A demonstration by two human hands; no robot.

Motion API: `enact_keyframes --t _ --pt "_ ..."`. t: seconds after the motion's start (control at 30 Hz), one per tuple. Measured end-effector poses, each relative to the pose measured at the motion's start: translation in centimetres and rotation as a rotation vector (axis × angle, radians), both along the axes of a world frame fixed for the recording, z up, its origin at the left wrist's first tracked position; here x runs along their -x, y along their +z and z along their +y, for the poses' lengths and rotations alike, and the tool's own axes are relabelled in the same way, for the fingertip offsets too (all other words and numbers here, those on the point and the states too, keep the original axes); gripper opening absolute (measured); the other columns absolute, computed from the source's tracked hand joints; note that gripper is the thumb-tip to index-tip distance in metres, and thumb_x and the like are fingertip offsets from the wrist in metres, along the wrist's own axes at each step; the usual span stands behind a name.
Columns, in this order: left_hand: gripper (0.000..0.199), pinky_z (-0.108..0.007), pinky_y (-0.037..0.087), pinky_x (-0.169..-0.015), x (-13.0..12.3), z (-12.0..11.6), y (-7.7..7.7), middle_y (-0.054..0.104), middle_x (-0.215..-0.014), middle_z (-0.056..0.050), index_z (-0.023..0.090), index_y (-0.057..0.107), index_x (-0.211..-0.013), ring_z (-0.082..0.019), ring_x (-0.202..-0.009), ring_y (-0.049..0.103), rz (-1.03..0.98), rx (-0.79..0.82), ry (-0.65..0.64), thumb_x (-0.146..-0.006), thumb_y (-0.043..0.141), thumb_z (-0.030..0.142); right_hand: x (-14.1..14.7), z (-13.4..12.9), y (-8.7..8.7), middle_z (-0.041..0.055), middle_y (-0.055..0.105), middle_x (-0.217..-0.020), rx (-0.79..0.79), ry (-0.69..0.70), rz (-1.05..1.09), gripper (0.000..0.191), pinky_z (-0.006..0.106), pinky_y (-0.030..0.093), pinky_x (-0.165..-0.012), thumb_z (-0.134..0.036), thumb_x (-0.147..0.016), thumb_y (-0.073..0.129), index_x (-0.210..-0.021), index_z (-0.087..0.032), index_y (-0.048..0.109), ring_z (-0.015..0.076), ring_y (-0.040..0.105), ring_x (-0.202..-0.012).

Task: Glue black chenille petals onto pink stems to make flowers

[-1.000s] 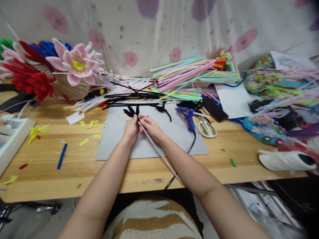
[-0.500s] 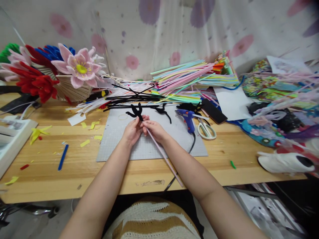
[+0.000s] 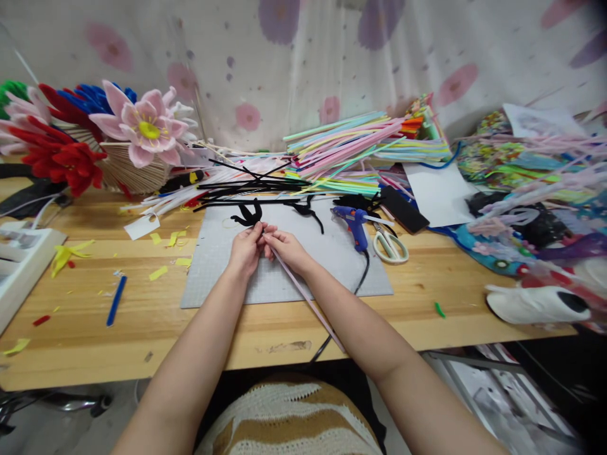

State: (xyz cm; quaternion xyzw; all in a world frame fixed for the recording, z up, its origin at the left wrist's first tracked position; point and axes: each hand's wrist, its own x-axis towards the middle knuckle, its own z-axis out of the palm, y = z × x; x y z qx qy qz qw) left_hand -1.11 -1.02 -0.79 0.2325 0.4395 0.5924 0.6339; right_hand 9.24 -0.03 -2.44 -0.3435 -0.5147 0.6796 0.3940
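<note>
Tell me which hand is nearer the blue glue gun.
Right: the right hand is on the side facing the glue gun; the left hand is farther off, beyond the right.

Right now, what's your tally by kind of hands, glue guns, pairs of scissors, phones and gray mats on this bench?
Hands: 2 (left hand, right hand)
Glue guns: 1, blue glue gun
Pairs of scissors: 1
Phones: 1
Gray mats: 1
Total: 6

Worn on the head; looks forward and down over the forearms, hands (image 3: pixel 260 246) mid-view.
</note>
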Motion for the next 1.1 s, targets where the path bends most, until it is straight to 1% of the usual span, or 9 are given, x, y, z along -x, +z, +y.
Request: enact_keyframes --t 0.13,0.27,0.33,0.4,0.5,0.6,0.73,0.97,1.1 --pt "0.014 -0.021 0.044 -0.041 0.13 0.13 0.07 0.068 -0.073 -0.008 0.011 0.057 -0.074 -0.011 -0.045 0.058 -0.048 0.019 0.007 -0.079 0.057 0.024 0.12 0.04 -0.08 -0.0034 0.055 -0.047 0.021 0.015 -0.035 0.03 0.02 0.039 -0.046 -0.043 -0.074 0.056 -0.066 -0.014 0.055 0.0057 0.047 -0.04" --pt "0.015 -0.02 0.049 -0.056 0.38 0.4 0.19 0.064 -0.058 -0.004 0.011 0.056 -0.067 -0.011 -0.057 0.063 -0.105 0.045 0.136 -0.081 0.054 0.016 -0.02 0.11 -0.02 -0.0012 0.06 -0.053 0.08 0.006 -0.072 0.032 0.02 0.044 -0.049 -0.046 -0.072 0.059 -0.07 -0.014 0.058 0.0062 0.051 -0.044" --pt "0.014 -0.02 0.05 -0.058 0.45 0.42 0.23 0.064 -0.058 -0.004 0.011 0.056 -0.067 -0.011 -0.06 0.064 -0.107 0.045 0.167 -0.08 0.055 0.016 -0.06 0.12 0.02 -0.0005 0.061 -0.056 0.098 0.011 -0.07 0.031 0.02 0.045 -0.051 -0.045 -0.071 0.061 -0.071 -0.014 0.057 0.0063 0.053 -0.046" --pt "0.011 -0.019 0.048 -0.053 0.44 0.3 0.28 0.067 -0.066 -0.005 0.011 0.058 -0.071 -0.01 -0.056 0.062 -0.088 0.04 0.121 -0.079 0.057 0.018 -0.05 0.1 0.03 -0.0003 0.062 -0.056 0.1 0.028 -0.057 0.031 0.02 0.045 -0.052 -0.045 -0.071 0.061 -0.071 -0.014 0.057 0.0063 0.053 -0.047" --pt "0.016 -0.019 0.043 -0.041 0.33 0.0 0.46 0.069 -0.082 -0.009 0.011 0.061 -0.082 -0.011 -0.053 0.06 -0.047 0.031 -0.024 -0.078 0.058 0.026 0.0 0.04 -0.05 -0.0012 0.061 -0.055 0.066 0.04 -0.03 0.03 0.02 0.045 -0.052 -0.043 -0.072 0.061 -0.068 -0.015 0.054 0.006 0.053 -0.047" --pt "0.025 -0.021 0.047 -0.045 0.31 -0.17 0.64 0.068 -0.092 -0.013 0.01 0.061 -0.089 -0.015 -0.067 0.064 -0.067 0.018 -0.096 -0.082 0.051 0.033 -0.07 -0.03 -0.11 -0.003 0.058 -0.052 0.012 0.023 -0.015 0.027 0.02 0.043 -0.05 -0.041 -0.075 0.057 -0.068 -0.016 0.052 0.0057 0.05 -0.044" --pt "0.024 -0.024 0.052 -0.062 0.49 -0.06 0.5 0.067 -0.093 -0.014 0.009 0.061 -0.087 -0.017 -0.083 0.064 -0.099 0.006 -0.068 -0.083 0.05 0.029 -0.19 -0.14 -0.03 -0.0038 0.056 -0.049 -0.005 0.055 -0.017 0.024 0.02 0.042 -0.049 -0.038 -0.079 0.051 -0.074 -0.015 0.054 0.0062 0.049 -0.043" --pt "0.015 -0.021 0.05 -0.057 0.68 0.2 0.29 0.068 -0.079 -0.009 0.01 0.062 -0.077 -0.014 -0.072 0.064 -0.075 0.032 0.036 -0.076 0.061 0.025 0.02 -0.5 0.27 -0.0043 0.057 -0.05 -0.034 0.032 -0.042 0.025 0.019 0.042 -0.049 -0.041 -0.076 0.056 -0.072 -0.017 0.051 0.0058 0.049 -0.044" --pt "0.015 -0.021 0.05 -0.057 0.76 0.27 0.28 0.068 -0.078 -0.008 0.011 0.062 -0.077 -0.013 -0.07 0.064 -0.095 0.053 0.05 -0.076 0.061 0.026 0.0 -0.53 0.29 -0.0022 0.06 -0.052 0.017 0.033 -0.038 0.027 0.02 0.043 -0.05 -0.042 -0.077 0.053 -0.073 -0.016 0.054 0.0062 0.051 -0.045"
